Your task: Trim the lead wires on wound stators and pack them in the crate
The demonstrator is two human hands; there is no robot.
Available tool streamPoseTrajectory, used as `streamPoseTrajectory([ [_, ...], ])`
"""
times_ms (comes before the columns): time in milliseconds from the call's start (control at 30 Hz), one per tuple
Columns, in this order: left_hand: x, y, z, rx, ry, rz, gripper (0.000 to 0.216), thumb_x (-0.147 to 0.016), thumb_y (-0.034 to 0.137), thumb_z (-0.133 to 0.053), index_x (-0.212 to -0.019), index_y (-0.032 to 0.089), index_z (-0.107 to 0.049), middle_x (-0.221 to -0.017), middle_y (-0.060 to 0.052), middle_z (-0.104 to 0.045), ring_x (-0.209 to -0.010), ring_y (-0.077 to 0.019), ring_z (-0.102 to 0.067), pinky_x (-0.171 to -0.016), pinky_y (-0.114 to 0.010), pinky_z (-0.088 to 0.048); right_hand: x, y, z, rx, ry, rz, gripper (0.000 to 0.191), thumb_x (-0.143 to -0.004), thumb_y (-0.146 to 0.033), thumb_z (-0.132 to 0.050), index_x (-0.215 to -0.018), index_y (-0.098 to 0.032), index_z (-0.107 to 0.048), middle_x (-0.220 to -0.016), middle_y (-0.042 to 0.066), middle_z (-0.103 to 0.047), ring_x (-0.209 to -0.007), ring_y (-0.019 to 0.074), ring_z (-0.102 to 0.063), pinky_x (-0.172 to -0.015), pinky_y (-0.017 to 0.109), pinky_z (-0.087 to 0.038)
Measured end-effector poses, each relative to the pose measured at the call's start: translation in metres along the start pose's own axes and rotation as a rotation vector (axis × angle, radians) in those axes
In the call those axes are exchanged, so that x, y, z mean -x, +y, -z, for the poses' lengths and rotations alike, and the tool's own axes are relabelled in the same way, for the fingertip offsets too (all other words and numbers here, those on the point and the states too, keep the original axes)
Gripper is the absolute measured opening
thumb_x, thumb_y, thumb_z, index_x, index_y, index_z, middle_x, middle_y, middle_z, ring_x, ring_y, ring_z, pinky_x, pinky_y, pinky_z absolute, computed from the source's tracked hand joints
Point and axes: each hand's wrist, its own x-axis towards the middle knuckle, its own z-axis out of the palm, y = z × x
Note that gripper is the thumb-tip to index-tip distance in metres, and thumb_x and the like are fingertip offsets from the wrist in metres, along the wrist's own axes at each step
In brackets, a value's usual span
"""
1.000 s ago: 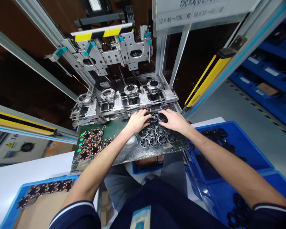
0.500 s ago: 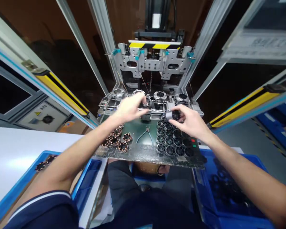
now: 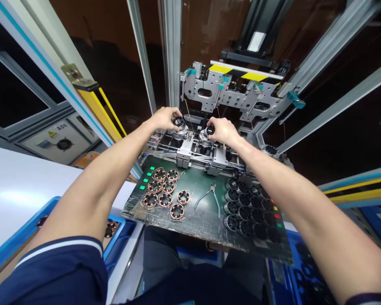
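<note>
At the leftmost round metal holder [image 3: 180,134] of the machine, my left hand [image 3: 165,118] has its fingers curled round a black motor stator core [image 3: 178,122]. The core is over the holder; whether it is fully seated I cannot tell. My right hand [image 3: 225,131] grips another black stator core [image 3: 210,129] at the neighbouring round holder [image 3: 205,138], its fingers partly covering the piece. Below the hands, several stators wound with copper wire [image 3: 165,199] lie on the left of the dark green work board [image 3: 193,226]. Rows of black unwound stator cores [image 3: 231,207] stand on its right.
Cutting pliers with blue handles [image 3: 216,201] lie mid-board. Overhead is a metal machine plate [image 3: 235,93] with yellow-black striping and thin wires hanging down. Yellow safety bars [image 3: 98,112] flank the opening. Blue bins [image 3: 120,233] stand at both sides.
My left hand has moved left with a core to the leftmost holder. My right hand has gone left and up to the second holder. The camera view has turned and tilted.
</note>
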Motion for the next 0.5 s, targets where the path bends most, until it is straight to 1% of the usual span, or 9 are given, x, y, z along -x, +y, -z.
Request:
streamPoseTrajectory([
  [67, -0.004, -0.006, -0.001, 0.006, -0.044, -0.027, 0.071, -0.057, 0.043, -0.103, -0.123, 0.024, -0.083, -0.123, -0.007, -0.087, -0.109, -0.0270, -0.078, -0.102, -0.040, -0.061, -0.011, 0.004, 0.006, 0.029, -0.059, 0.025, 0.060, -0.079, -0.028, -0.096, -0.137, -0.024, -0.084, -0.132, 0.013, -0.084, -0.128, 0.0408, -0.076, -0.116, 0.056, -0.059],
  [133, -0.010, -0.007, 0.003, -0.033, -0.095, -0.056, 0.072, -0.058, 0.039, -0.103, -0.126, 0.025, -0.084, -0.122, -0.007, -0.087, -0.110, -0.0283, -0.079, -0.102, -0.040, -0.060, -0.023, 0.008, 0.013, 0.037, -0.124, 0.063, 0.060, -0.075, -0.030, -0.103, -0.133, -0.024, -0.088, -0.130, 0.011, -0.086, -0.127, 0.0382, -0.077, -0.117, 0.052, -0.059],
  [267, -0.027, -0.001, 0.012, -0.156, -0.211, -0.047, 0.076, -0.053, 0.035, -0.105, -0.126, 0.027, -0.086, -0.116, -0.007, -0.086, -0.107, -0.0303, -0.079, -0.099, -0.040, -0.059, -0.047, 0.015, 0.022, 0.029, -0.233, 0.106, 0.060, -0.072, -0.033, -0.109, -0.128, -0.023, -0.091, -0.117, 0.008, -0.088, -0.115, 0.0330, -0.081, -0.109, 0.045, -0.063],
  [367, -0.039, -0.001, 0.016, -0.144, -0.279, -0.021, 0.076, -0.053, 0.036, -0.105, -0.126, 0.027, -0.087, -0.118, -0.006, -0.086, -0.112, -0.0293, -0.079, -0.102, -0.037, -0.059, -0.059, 0.018, 0.023, 0.017, -0.296, 0.117, 0.056, -0.071, -0.030, -0.109, -0.124, -0.024, -0.092, -0.109, 0.006, -0.089, -0.109, 0.0313, -0.083, -0.107, 0.045, -0.064],
  [500, -0.052, -0.015, 0.015, -0.102, -0.351, -0.004, 0.077, -0.054, 0.042, -0.104, -0.128, 0.030, -0.087, -0.123, -0.003, -0.086, -0.122, -0.0292, -0.078, -0.103, -0.034, -0.058, -0.069, 0.023, 0.021, 0.017, -0.349, 0.122, 0.054, -0.069, -0.033, -0.110, -0.121, -0.027, -0.092, -0.106, 0.004, -0.088, -0.110, 0.0330, -0.082, -0.109, 0.049, -0.064],
])
